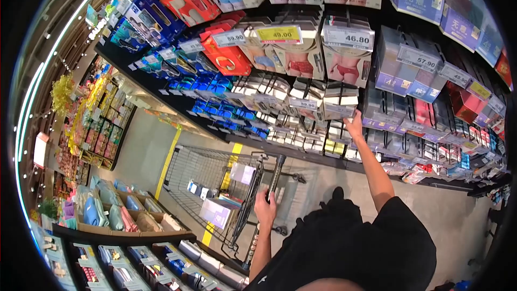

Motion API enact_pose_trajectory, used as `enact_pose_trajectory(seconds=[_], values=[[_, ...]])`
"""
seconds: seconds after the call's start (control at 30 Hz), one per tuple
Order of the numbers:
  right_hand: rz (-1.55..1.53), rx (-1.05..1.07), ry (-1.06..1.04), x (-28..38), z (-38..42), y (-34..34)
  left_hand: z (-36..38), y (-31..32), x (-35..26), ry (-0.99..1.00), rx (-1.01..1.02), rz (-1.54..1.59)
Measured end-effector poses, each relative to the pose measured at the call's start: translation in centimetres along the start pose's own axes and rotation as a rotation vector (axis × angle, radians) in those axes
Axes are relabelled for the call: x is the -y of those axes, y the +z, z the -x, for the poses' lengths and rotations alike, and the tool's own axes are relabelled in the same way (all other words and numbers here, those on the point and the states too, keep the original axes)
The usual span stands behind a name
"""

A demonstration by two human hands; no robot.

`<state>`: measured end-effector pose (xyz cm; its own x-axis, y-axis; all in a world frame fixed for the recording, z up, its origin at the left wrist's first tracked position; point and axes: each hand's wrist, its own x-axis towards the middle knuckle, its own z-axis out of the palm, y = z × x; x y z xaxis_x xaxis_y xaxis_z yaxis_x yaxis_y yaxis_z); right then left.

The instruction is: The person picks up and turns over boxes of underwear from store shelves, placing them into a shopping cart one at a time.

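Observation:
My left hand (265, 208) is closed around the handle (276, 175) of a wire shopping cart (186, 170). Inside the cart lie a white and purple box (216, 212), a second pale box (243, 173) and small dark-and-white packs (200, 189). My right arm stretches out to the shelf display. There, my right hand (354, 127) pinches the lower right corner of a hanging underwear package (340, 98); its fingertips are partly hidden by the package. Above it hangs a package picturing red briefs (345, 70), under a 46.80 price tag (348, 37).
Rows of hanging packs fill the rack, with blue packs (215, 113) at left and purple boxes (398, 64) at right. Below left stand a cardboard bin of folded textiles (129, 226) and a lower shelf of packs (129, 269). Yellow floor stripes (168, 164) cross the aisle.

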<state>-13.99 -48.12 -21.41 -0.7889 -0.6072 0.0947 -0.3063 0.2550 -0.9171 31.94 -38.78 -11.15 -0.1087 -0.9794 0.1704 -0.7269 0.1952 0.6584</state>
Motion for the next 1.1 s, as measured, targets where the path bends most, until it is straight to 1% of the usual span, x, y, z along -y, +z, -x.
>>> enact_pose_trajectory(seconds=[0.07,0.1,0.2,0.23,0.37,0.43,0.47,0.53,0.6,0.67,0.7,0.77,0.8,0.83,0.87,0.93,1.1], values=[[0.014,-0.039,-0.097,1.2,0.1,-0.6,0.0,-0.1,-0.7,-0.019,-0.015,0.008],[0.038,-0.062,-0.112,1.6,0.0,-0.8,0.0,-0.1,-0.7,-0.022,-0.013,-0.007],[-0.019,0.006,-0.077,2.4,-0.5,-1.1,-0.5,0.7,-1.0,-0.015,-0.03,-0.064],[0.018,-0.027,-0.102,2.3,-0.4,-1.1,-0.4,0.9,-1.2,-0.021,-0.042,-0.082],[0.026,-0.018,-0.129,1.7,-0.2,-1.4,-0.5,1.0,-1.6,-0.051,-0.02,-0.155],[0.046,0.003,-0.129,3.3,0.8,-2.3,-0.9,1.1,-1.7,-0.061,-0.01,-0.13],[0.008,0.008,-0.198,2.5,0.8,-2.3,-0.8,1.2,-1.8,-0.054,-0.012,-0.136],[0.053,0.06,-0.085,2.9,1.0,-2.9,-1.0,1.2,-2.3,-0.074,0.008,-0.12],[0.035,0.075,-0.071,2.2,0.5,-2.9,-1.2,1.5,-2.2,-0.063,0.012,-0.127],[-0.072,0.135,-0.096,1.4,0.1,-2.9,-1.2,1.8,-1.3,-0.048,0.029,-0.191],[-0.039,0.156,-0.051,2.4,0.2,-3.7,-1.2,1.8,-1.7,-0.071,0.046,-0.214],[-0.013,0.161,-0.046,0.9,0.0,-3.4,-1.2,1.9,-1.3,-0.1,0.075,-0.259],[0.011,0.163,-0.045,0.0,-0.2,-2.9,-1.3,2.0,-1.3,-0.113,0.086,-0.276],[-0.036,0.213,-0.106,-1.0,-0.7,-2.5,-1.4,2.0,-2.2,-0.113,0.069,-0.266],[-0.034,0.218,-0.107,-2.2,-0.8,-2.4,-1.5,2.1,-2.3,-0.119,0.068,-0.266],[-0.06,0.284,-0.135,-2.0,-0.9,-3.1,-1.5,2.1,-2.4,-0.132,0.076,-0.309],[-0.101,0.344,-0.149,-1.6,0.1,-4.3,-1.5,2.1,-2.4,-0.157,0.068,-0.315]])
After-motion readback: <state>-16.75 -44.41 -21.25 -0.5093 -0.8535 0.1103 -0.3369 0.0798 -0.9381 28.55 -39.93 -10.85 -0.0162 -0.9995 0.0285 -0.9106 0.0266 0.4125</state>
